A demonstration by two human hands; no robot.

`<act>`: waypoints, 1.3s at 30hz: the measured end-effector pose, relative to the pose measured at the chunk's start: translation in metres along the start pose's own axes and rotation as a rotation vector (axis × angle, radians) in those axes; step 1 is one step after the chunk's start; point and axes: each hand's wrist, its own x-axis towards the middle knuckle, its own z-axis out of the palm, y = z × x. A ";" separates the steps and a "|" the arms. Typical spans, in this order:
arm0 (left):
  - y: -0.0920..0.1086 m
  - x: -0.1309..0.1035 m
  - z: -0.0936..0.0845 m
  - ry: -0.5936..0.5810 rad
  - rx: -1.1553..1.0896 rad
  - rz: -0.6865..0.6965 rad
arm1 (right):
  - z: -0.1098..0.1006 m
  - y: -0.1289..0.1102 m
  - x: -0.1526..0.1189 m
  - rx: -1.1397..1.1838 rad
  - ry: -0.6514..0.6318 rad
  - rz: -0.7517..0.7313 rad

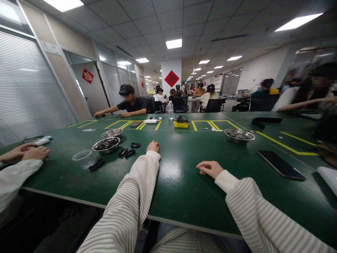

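My left hand (153, 146) rests on the green table with its fingers curled in; no object shows in it. To its left lie several small black plastic parts (127, 153). Beyond these stands a steel bowl (106, 150) filled with black parts, and behind it a second steel bowl (112, 133). A clear plastic cup (83, 160) and another black part (97, 164) are nearer the front. My right hand (211, 169) lies on the table, its fingers loosely bent and slightly apart, with nothing visible in them. The inner side of each hand is hidden.
A steel bowl (239, 136) and a phone (281, 165) are on the right. At the back are a water bottle (171, 111) and a yellow tray (181, 124) with black cables. A neighbour's hands (28, 151) rest at far left. Another person (129, 103) sits across the table.
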 end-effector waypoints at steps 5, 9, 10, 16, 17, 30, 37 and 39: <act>-0.002 -0.001 0.000 0.006 0.002 -0.030 | -0.001 -0.003 0.000 -0.013 -0.013 0.023; -0.004 -0.002 0.000 0.026 0.001 -0.054 | -0.002 -0.005 0.000 -0.016 -0.028 0.028; -0.004 -0.003 0.000 0.035 -0.002 -0.062 | -0.002 -0.005 0.000 -0.018 -0.028 0.028; -0.004 -0.003 0.003 0.055 -0.056 -0.066 | -0.003 -0.003 0.000 -0.025 -0.033 0.024; -0.004 -0.002 0.003 0.053 -0.063 -0.049 | -0.003 -0.003 0.000 -0.027 -0.035 0.022; -0.006 0.003 0.006 0.012 -0.031 -0.014 | -0.001 -0.001 0.000 -0.025 -0.022 0.009; -0.005 0.005 0.003 0.073 0.015 -0.047 | -0.001 0.001 -0.001 -0.040 -0.014 -0.004; -0.004 0.007 0.001 0.051 0.027 -0.021 | -0.001 -0.001 -0.001 -0.044 -0.009 -0.008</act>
